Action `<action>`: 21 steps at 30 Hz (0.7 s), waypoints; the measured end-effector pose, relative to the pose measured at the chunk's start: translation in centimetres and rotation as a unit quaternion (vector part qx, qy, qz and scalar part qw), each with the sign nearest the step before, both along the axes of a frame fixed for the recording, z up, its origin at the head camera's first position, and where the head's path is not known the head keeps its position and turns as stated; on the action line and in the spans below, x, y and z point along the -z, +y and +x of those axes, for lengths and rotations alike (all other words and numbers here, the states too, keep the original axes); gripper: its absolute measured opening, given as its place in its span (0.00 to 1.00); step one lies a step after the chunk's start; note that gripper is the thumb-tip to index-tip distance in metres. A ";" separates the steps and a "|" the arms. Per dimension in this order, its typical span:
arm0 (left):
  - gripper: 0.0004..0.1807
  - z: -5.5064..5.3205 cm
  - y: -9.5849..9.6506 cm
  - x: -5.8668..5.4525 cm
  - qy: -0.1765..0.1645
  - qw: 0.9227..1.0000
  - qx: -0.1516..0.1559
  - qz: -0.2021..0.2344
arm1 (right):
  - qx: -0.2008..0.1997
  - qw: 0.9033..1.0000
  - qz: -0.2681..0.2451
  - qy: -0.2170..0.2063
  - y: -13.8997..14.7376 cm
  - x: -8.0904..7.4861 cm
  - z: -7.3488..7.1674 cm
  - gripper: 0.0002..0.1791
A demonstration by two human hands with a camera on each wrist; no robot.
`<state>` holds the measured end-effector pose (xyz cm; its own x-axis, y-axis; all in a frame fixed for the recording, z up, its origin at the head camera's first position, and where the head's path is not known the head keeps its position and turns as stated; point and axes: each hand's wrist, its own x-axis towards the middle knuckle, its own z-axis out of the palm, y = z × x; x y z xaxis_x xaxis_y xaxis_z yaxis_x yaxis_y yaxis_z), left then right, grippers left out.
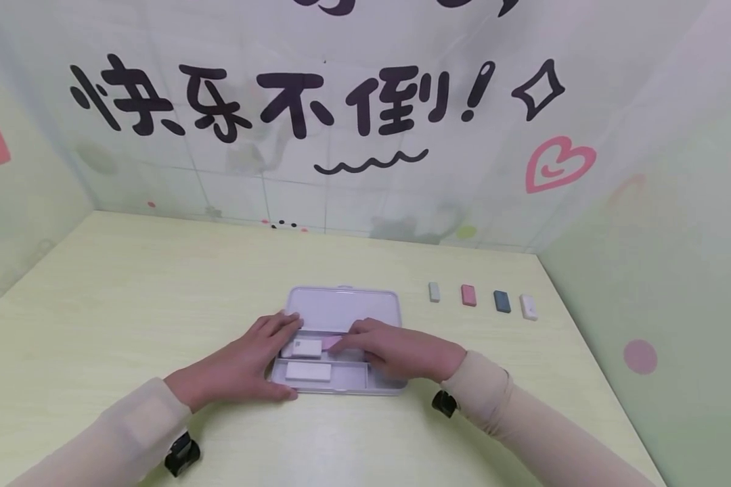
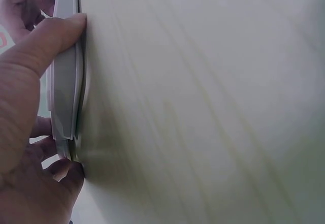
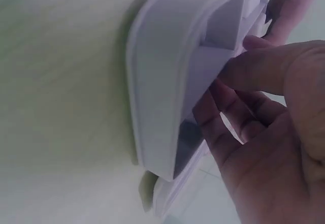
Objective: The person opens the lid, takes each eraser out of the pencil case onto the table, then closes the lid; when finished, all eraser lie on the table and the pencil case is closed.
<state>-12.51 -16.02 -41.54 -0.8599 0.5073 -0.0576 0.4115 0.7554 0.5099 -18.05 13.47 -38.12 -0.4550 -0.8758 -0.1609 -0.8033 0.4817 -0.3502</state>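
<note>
An open lilac pencil case [image 1: 348, 385] lies on the table, its lid [image 1: 344, 308] folded back toward the wall. My left hand [image 1: 246, 368] holds the case's left end, thumb at the front edge and fingers at the hinge side; the left wrist view shows the thumb [image 2: 56, 33] against the case wall [image 2: 66, 92]. Inside, a white eraser [image 1: 307, 348] sits in the rear compartment and another white block [image 1: 308, 371] in the front one. My right hand [image 1: 396, 348] reaches into the rear compartment and pinches a pink eraser [image 1: 331, 343], its grip partly hidden.
Right of the case stands a row of small erasers: pale grey-green [image 1: 434, 292], pink [image 1: 469, 295], dark blue [image 1: 502, 302] and white [image 1: 528, 307]. A printed cloth [image 1: 365, 196] hangs behind the table, with side panels left and right.
</note>
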 end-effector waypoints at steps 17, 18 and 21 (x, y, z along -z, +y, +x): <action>0.62 -0.1 0.1 0.2 -0.002 1.000 -0.004 0.007 | 0.012 1.000 0.019 -0.014 -0.7 0.1 -0.8 0.27; 0.62 -0.1 0.1 0.2 -0.002 1.000 -0.004 0.007 | 0.016 1.000 0.018 -0.016 -0.7 0.0 -0.7 0.27; 0.62 -0.1 0.1 0.2 -0.002 1.000 -0.005 0.008 | 0.025 0.999 0.016 -0.016 -0.6 -0.1 -0.5 0.26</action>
<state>-12.58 -15.95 -41.73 -0.8646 0.4997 -0.0530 0.4023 0.7515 0.5229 -18.58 12.88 -38.06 -0.4922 -0.8464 -0.2034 -0.7669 0.5322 -0.3586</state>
